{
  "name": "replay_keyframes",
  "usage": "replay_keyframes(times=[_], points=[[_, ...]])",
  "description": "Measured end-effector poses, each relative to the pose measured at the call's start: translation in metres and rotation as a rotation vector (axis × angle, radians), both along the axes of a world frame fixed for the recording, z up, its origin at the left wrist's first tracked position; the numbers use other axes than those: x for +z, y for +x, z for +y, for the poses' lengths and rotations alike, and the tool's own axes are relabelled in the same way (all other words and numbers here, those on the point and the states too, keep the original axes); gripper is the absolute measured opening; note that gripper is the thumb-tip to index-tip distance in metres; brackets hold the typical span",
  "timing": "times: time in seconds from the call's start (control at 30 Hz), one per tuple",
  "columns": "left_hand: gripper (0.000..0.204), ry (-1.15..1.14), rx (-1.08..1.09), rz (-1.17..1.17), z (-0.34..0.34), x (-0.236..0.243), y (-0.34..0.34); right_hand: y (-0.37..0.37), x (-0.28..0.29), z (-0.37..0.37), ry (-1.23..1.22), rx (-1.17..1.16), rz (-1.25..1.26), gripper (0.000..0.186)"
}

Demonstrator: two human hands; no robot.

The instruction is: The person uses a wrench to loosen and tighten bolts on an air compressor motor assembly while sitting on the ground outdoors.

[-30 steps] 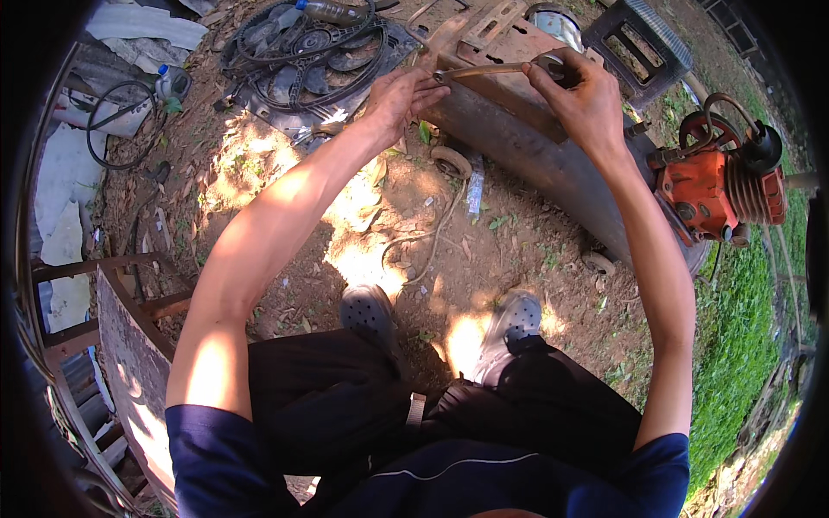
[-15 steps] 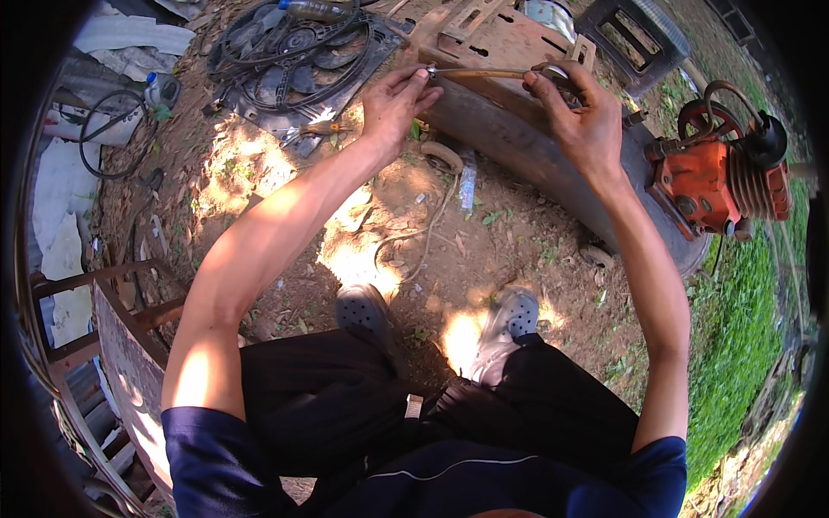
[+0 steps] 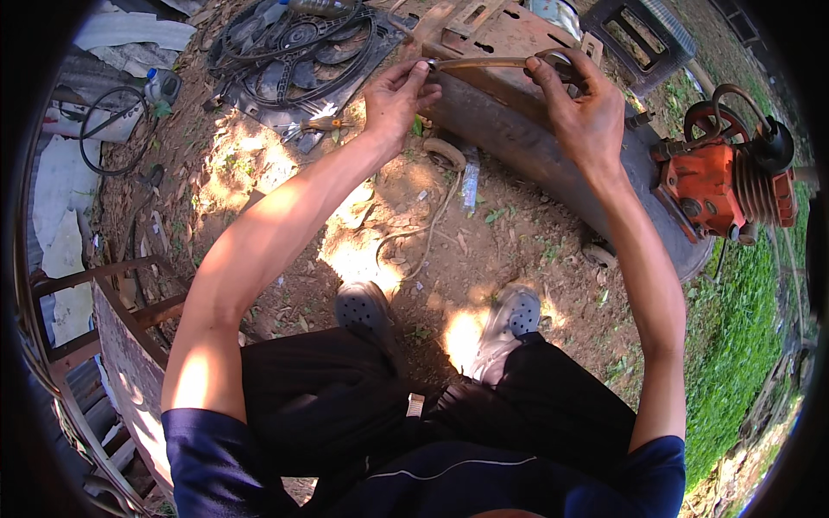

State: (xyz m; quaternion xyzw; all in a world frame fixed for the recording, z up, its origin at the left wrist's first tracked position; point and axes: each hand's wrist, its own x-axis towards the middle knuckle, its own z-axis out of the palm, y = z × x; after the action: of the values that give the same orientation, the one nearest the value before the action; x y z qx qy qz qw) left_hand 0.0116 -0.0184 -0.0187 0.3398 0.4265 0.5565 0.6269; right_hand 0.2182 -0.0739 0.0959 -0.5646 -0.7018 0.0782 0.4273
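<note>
A long, thin brown strip or tube (image 3: 488, 62) spans my hands above a rusty slotted metal plate (image 3: 492, 30) on a long dark cylindrical tank (image 3: 518, 138). My left hand (image 3: 397, 101) pinches a small metal piece at the left end. My right hand (image 3: 584, 108) is closed round the other end, where a curved dark and silvery part is partly hidden by my fingers. An orange compressor head (image 3: 708, 194) with a red wheel and black round part is fixed on the tank's right end.
Fan assembly (image 3: 294, 60) with cables and small tools lies top left. Corrugated sheets (image 3: 129, 30), a bottle (image 3: 161, 86) and rusty frame (image 3: 129, 328) are left. A dark plastic stool (image 3: 630, 43) stands behind; grass (image 3: 725, 363) is right. Thin cord (image 3: 432, 233) lies near my feet.
Since one second ago both hands have shifted slightly and the held piece sits a little higher. Both hands still hold its ends.
</note>
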Motion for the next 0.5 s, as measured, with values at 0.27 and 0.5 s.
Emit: replay_keyframes(times=[0.27, 0.5], points=[[0.033, -0.006, 0.003, -0.005, 0.007, 0.002, 0.004, 0.017, -0.003, 0.003, -0.053, 0.065, -0.035, 0.026], [0.036, 0.049, 0.0, 0.069, 0.003, 0.005, 0.01, 0.008, -0.004, 0.01, -0.071, 0.229, 0.113, 0.024]])
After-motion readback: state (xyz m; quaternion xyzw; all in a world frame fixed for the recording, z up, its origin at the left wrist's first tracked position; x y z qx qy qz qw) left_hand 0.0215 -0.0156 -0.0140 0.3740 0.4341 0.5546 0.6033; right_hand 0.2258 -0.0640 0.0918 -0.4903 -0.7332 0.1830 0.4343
